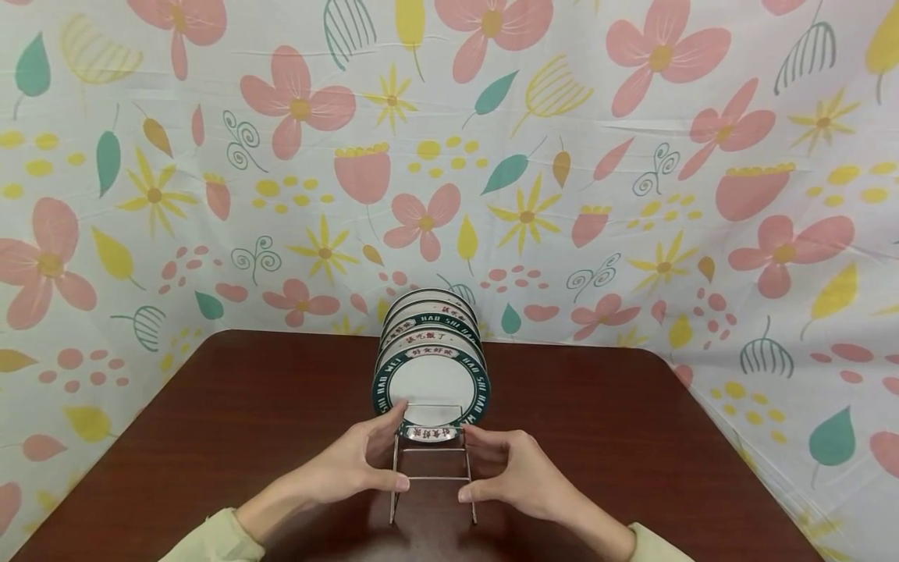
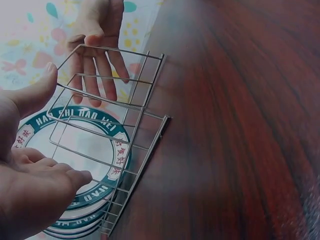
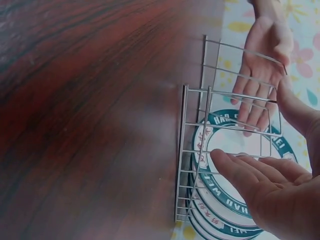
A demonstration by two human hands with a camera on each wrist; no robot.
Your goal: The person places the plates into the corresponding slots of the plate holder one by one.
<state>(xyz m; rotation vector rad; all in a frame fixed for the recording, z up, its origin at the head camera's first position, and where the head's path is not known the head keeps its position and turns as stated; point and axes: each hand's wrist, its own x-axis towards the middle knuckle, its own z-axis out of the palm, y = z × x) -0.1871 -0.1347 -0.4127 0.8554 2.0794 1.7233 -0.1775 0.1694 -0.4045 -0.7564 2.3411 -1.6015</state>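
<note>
Several round plates with dark green lettered rims stand on edge, one behind another, in a metal wire rack (image 1: 437, 478). The front plate (image 1: 430, 378) faces me with its white centre. My left hand (image 1: 340, 464) is at the rack's left side, its thumb at the near wire and its fingers extended beside the plate. On the opposite side, my right hand (image 1: 527, 476) mirrors it, thumb at the near wire. Both wrist views show the fingers loosely straight along the rack's sides, not wrapped around the wires. The rack's near slots hold no plate.
The dark red-brown wooden table (image 1: 597, 406) lies under the rack. A white cloth (image 1: 449, 117) printed with flowers and leaves hangs behind and beside the table. Light sleeves (image 1: 218, 538) cover both forearms.
</note>
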